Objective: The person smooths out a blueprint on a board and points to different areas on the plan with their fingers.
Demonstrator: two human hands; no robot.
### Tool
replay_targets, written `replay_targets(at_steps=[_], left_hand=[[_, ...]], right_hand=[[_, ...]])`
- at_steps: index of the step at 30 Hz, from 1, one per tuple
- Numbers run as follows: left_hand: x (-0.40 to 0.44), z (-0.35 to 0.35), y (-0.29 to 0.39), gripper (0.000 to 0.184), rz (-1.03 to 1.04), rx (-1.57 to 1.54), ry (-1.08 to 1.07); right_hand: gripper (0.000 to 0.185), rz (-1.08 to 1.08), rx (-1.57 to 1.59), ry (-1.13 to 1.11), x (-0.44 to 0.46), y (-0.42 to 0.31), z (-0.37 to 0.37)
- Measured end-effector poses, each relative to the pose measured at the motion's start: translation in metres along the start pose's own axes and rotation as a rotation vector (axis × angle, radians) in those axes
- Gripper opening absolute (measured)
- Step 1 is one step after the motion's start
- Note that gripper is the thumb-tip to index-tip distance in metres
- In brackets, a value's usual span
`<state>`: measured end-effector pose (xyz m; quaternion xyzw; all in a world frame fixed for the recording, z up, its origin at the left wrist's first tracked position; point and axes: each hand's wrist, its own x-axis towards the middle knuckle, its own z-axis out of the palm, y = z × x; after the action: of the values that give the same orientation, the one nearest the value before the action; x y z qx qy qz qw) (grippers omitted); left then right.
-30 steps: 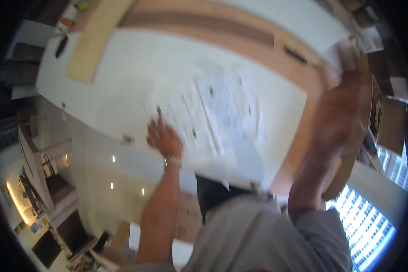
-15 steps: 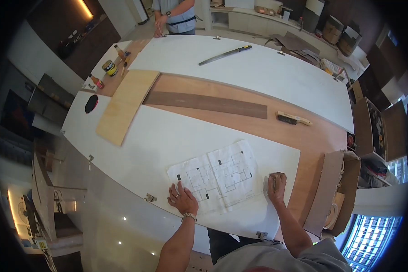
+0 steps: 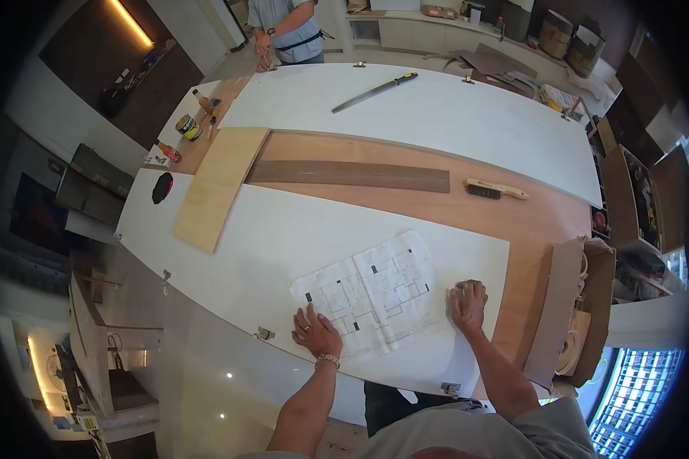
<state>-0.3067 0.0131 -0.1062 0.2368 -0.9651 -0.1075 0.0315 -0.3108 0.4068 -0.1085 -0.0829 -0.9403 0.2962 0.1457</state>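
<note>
A creased paper floor plan (image 3: 371, 287) lies on the near white panel (image 3: 268, 229). My left hand (image 3: 316, 333) rests on the plan's lower left corner and the panel beside it, fingers spread, a ring and a metal watch band showing. To the right of the paper, my right hand (image 3: 469, 306) sits on the panel with its fingers curled in; something small seems to be at the fingertips, too hidden to name. Metal clips (image 3: 264, 333) grip the panel's near edge.
A plywood strip (image 3: 222, 187), brown strip (image 3: 352, 177), wire brush (image 3: 496, 190) and file (image 3: 375, 92) lie across the worktop. A cardboard box (image 3: 551, 314) stands right. Bottles and a can (image 3: 188, 128) are back left. Another person (image 3: 287, 30) stands beyond the far edge.
My right hand, raised and blurred at first, has come down onto the panel right of the plan. My left hand has stayed at the paper's edge. The view has tilted and steadied.
</note>
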Motion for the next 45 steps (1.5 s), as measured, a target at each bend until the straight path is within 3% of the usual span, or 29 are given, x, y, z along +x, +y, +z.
replay_targets(at_steps=[12,17,39,45], left_hand=[[0.006,0.002,0.0,0.049,0.014,-0.015,0.017],[0.004,0.008,-0.007,0.052,0.046,0.024,0.044],[0.006,0.017,-0.01,0.049,0.066,0.01,0.096],[0.007,0.02,-0.011,0.05,0.069,0.014,0.109]], right_hand=[[0.029,0.025,-0.048,-0.007,0.004,-0.005,0.002],[0.029,-0.092,-0.074,0.063,0.0,0.007,0.008],[0.032,0.023,-0.136,-0.086,0.0,0.004,0.009],[0.035,-0.09,-0.145,-0.104,0.0,0.0,0.004]])
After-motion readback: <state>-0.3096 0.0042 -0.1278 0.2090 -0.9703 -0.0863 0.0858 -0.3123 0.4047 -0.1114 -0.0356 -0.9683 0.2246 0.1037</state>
